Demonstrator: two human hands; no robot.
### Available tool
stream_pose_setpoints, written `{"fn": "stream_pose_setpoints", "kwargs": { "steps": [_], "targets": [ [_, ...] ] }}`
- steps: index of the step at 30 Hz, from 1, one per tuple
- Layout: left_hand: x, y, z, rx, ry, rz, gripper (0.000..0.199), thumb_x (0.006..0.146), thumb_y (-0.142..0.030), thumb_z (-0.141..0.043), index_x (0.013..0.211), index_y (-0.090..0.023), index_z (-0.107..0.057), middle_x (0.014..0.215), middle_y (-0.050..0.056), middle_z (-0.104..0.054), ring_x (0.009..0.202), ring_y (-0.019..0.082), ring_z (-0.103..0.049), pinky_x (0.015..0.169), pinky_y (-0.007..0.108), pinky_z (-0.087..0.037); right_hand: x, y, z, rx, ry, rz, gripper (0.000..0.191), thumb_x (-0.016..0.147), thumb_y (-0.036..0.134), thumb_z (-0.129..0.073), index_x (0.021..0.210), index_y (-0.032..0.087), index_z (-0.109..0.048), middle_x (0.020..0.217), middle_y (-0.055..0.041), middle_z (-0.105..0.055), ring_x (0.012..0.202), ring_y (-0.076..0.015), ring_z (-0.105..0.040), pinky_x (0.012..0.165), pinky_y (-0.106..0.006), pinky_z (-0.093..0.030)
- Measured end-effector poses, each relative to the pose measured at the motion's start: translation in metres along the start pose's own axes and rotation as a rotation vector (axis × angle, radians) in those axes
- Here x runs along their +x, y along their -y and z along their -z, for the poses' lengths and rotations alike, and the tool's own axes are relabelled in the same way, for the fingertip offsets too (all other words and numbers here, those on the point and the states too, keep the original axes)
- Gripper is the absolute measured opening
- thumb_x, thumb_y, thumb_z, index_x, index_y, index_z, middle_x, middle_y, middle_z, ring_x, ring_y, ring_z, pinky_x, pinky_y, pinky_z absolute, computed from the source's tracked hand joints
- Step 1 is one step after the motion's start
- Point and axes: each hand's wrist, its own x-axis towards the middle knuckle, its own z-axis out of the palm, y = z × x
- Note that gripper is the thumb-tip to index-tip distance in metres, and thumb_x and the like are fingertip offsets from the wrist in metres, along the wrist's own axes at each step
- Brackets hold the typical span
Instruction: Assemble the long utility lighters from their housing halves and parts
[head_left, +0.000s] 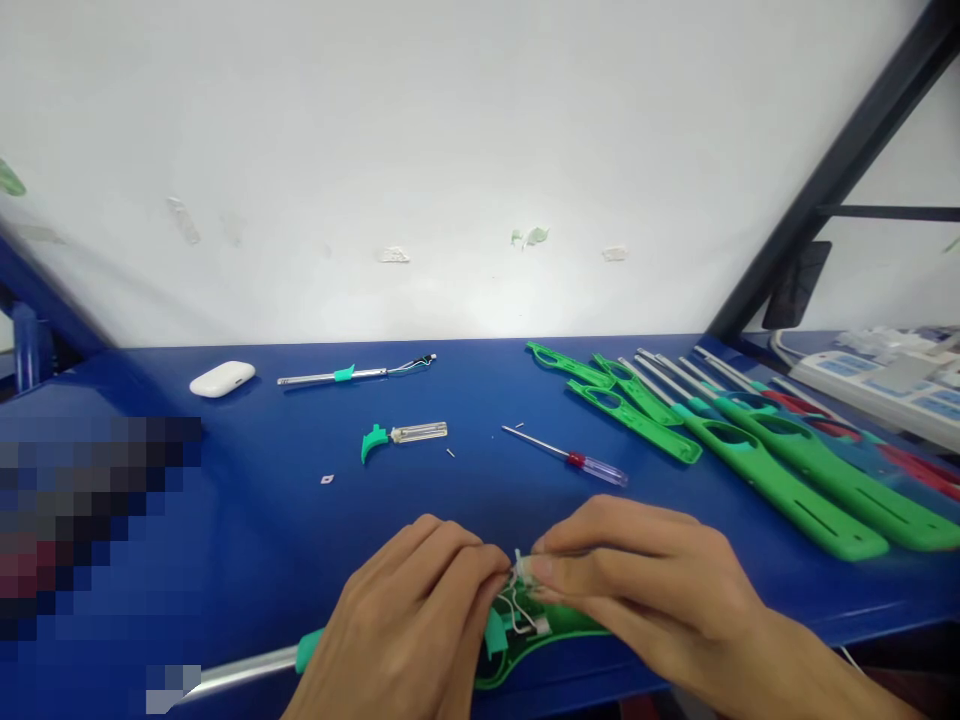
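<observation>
A white wall (450,150) is rising behind a blue surface (262,540). On the right, several long-necked lighters (787,480), green ones in front of red ones, are lying with their metal necks pointing toward the wall. Two bare hands are working close together at the near edge, over an opened green lighter (574,620) whose metal neck is sticking out to the left. The right hand (660,570) is pinching a small clear piece (523,570) between its fingers; the left hand (412,620) is holding its fingers together beside it, though what they are gripping is hidden. White wires (514,612) are looping inside the casing below. Beyond the hands, green half-casings (634,415) are lying beside the whole lighters. A loose metal tube (315,379) with wires is lying toward the back left, and a screwdriver (576,460) is resting nearer the middle. A green trigger (373,440) joined to a clear tank (420,433) is lying left of it. A rounded white case (223,379) is sitting farther left. Smallest, a flat pale bit (327,480) and a thin pin (451,453) are lying near the trigger.
</observation>
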Motion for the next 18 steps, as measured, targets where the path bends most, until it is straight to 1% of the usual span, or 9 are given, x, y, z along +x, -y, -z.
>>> {"fn": "stream_pose_setpoints", "kwargs": {
  "steps": [4, 8, 10, 12, 15, 18],
  "targets": [
    [-0.0002, 0.0028, 0.0018, 0.023, -0.006, -0.015, 0.018, 0.111, -0.009, -0.049, 0.111, -0.018, -0.065, 0.096, 0.000, -0.076, 0.079, 0.018, -0.067, 0.072, 0.032, -0.061, 0.0047, 0.0049, 0.0073, 0.025, -0.005, -0.018, 0.019, 0.112, 0.020, -0.064, 0.114, 0.016, -0.082, 0.106, -0.0042, -0.087, 0.094, -0.0092, -0.082, 0.092, -0.011, -0.060],
    [0.0013, 0.0011, -0.0005, -0.024, -0.013, 0.019, 0.019, 0.107, -0.005, -0.053, 0.110, -0.017, -0.067, 0.092, 0.001, -0.073, 0.079, 0.018, -0.065, 0.070, 0.031, -0.060, 0.0043, 0.0034, 0.0075, -0.003, -0.036, 0.000, 0.020, 0.113, 0.022, -0.062, 0.112, 0.017, -0.081, 0.107, -0.0014, -0.088, 0.096, -0.0093, -0.084, 0.098, -0.012, -0.059],
    [0.0011, 0.0009, -0.0020, -0.034, -0.026, 0.024, 0.020, 0.105, -0.004, -0.053, 0.109, -0.016, -0.068, 0.091, 0.003, -0.072, 0.079, 0.018, -0.065, 0.072, 0.031, -0.061, 0.0031, 0.0019, 0.0057, -0.010, -0.040, 0.013, 0.018, 0.113, 0.023, -0.063, 0.113, 0.019, -0.081, 0.107, -0.0004, -0.089, 0.095, -0.0101, -0.084, 0.097, -0.014, -0.061],
    [-0.0002, 0.0023, -0.0023, -0.021, -0.015, 0.016, 0.022, 0.105, -0.003, -0.052, 0.107, -0.017, -0.070, 0.090, 0.003, -0.073, 0.079, 0.018, -0.067, 0.074, 0.031, -0.062, 0.0022, 0.0006, 0.0045, -0.013, -0.033, 0.015, 0.017, 0.113, 0.024, -0.063, 0.114, 0.020, -0.080, 0.106, -0.0002, -0.089, 0.093, -0.0117, -0.084, 0.093, -0.018, -0.064],
    [-0.0033, 0.0040, 0.0000, 0.054, 0.013, -0.030, 0.029, 0.107, -0.006, -0.049, 0.113, -0.018, -0.074, 0.095, 0.003, -0.078, 0.081, 0.018, -0.072, 0.078, 0.031, -0.065, 0.0019, -0.0003, 0.0048, -0.024, -0.009, -0.014, 0.016, 0.112, 0.025, -0.065, 0.119, 0.020, -0.079, 0.104, -0.0011, -0.088, 0.090, -0.0145, -0.083, 0.088, -0.025, -0.064],
    [-0.0085, -0.0003, 0.0031, 0.223, -0.048, -0.060, 0.027, 0.113, -0.016, -0.049, 0.123, -0.019, -0.074, 0.103, 0.006, -0.081, 0.087, 0.022, -0.077, 0.080, 0.035, -0.066, 0.0012, -0.0007, 0.0072, -0.062, 0.036, -0.063, 0.015, 0.111, 0.026, -0.067, 0.120, 0.021, -0.078, 0.106, -0.0010, -0.086, 0.094, -0.0169, -0.080, 0.095, -0.031, -0.060]
  ]
}}
